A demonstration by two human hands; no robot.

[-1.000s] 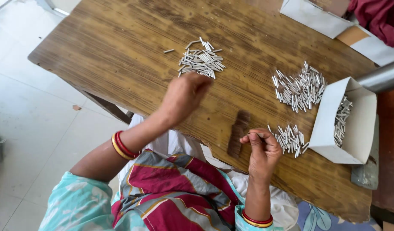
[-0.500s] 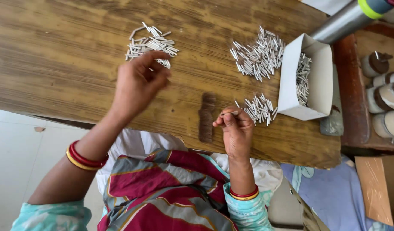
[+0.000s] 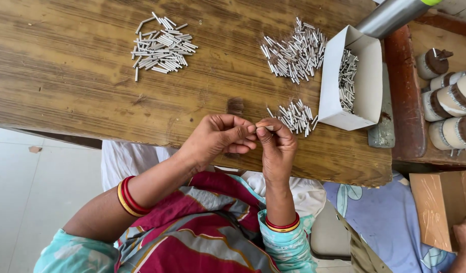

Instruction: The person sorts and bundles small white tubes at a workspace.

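The left hand (image 3: 218,136) and right hand (image 3: 276,144) meet above the near edge of the table (image 3: 66,101), fingertips touching. Between them they pinch a small metal pin (image 3: 266,126), of which only a short pale end shows past the fingers; whether it is one pin or several I cannot tell. Both hands are closed on it, the left with thumb and forefinger curled in, the right with its fingers bent over the top.

Half a second ago the left hand was stretched out toward the far pile of pins (image 3: 162,48) while the right waited alone near the table edge; now the left has come back and joined the right, and the far pile lies untouched, well apart from both hands.

The pin looks thin, straight and silvery, like the loose ones in the small pile (image 3: 296,116) just beside the right hand's fingertips. Beyond that lies a larger pile (image 3: 293,53), touching the side of an open white cardboard box (image 3: 367,76) that holds more pins. Red and gold bangles (image 3: 129,199) circle the left wrist. To the right, spools (image 3: 455,101) sit on a wooden shelf.
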